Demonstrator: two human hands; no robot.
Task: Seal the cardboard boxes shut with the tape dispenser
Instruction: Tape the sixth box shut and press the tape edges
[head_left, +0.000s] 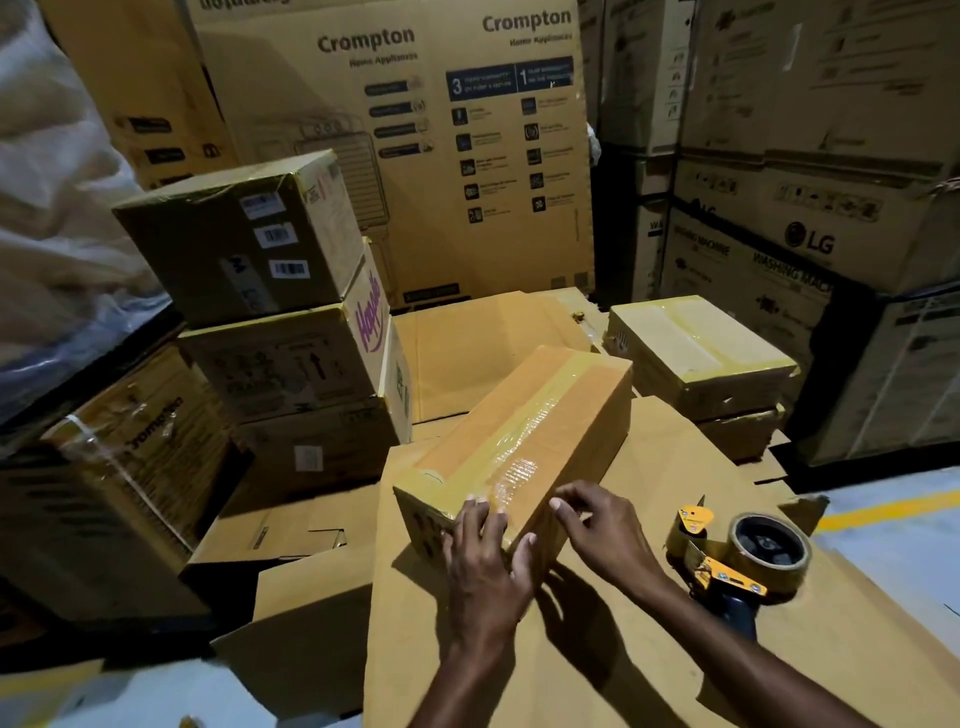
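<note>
At your far left stands a stack of three brown cardboard cartons (275, 322), the top one carrying white barcode labels. In the middle, the long, narrow brown cardboard box (566, 410) lies at an angle on a flattened brown cardboard sheet (649, 649), its flaps down and a glossy strip of clear tape (519, 441) running along its top seam. Your left grip (485, 545) is released, with straight fingers pressed flat over the near end of the box where the tape folds down. Your right grip (597, 530) grasps nothing, its lightly bent fingertips touching the box's near right edge. Just right of that wrist, the yellow-and-blue tape dispenser (737, 556) lies on the sheet, apart from both grips. Beyond it sits a squat, tape-wrapped cardboard box (696, 353).
</note>
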